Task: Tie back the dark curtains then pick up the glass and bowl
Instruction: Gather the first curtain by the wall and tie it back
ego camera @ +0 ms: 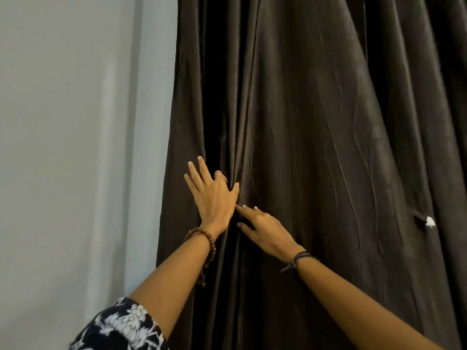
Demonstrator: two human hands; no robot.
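Note:
Dark brown curtains (316, 135) hang in long folds and fill the middle and right of the view. My left hand (213, 195) lies flat against the fabric near the curtain's left part, fingers spread and straight, index finger reaching into a deep fold. My right hand (262, 229) sits just below and to the right of it, fingers extended and touching the folds next to the left hand's thumb. Neither hand holds any cloth. No glass or bowl is in view.
A pale grey wall (75, 147) takes up the left side. A small white spot (430, 221) shows through the curtain at the right edge, beside a short dark strap.

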